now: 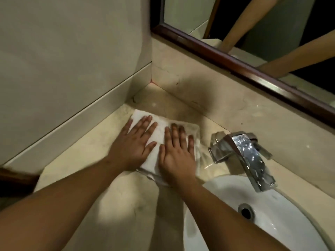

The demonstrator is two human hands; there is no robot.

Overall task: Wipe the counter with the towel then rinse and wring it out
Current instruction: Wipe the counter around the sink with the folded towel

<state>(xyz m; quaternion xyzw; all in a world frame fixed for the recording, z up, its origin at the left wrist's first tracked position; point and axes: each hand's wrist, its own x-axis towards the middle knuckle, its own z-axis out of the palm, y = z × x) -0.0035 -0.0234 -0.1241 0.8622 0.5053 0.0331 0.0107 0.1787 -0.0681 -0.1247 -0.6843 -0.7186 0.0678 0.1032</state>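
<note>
**poster1:** Towel (159, 132) question: which way does it lie from the hands, and where does it need to go next?

**poster2:** It's a white folded towel, flat on the tabletop (116, 205) in the back-left corner, near the wall. Both hands are right on top of it. The left hand (133, 142) is spread flat, fingers fanned, palm pressing down, nothing gripped. The right hand (175, 152) is the same deal, flat and open, sitting just beside the left one.

**poster1:** Long axis?

**poster2:** Runs from the corner back toward the person, slightly angled toward the sink (282, 230). Its near-right edge looks blurry, so hard to be exact.

**poster1:** So the rinse is off to the right?

**poster2:** Yeah. The chrome faucet (248, 156) sits just right of the towel, spout over the basin. The right hand is nearer to it, so I'd guess that side leads once the wiping's done. Wiping looks like the current step.
</note>
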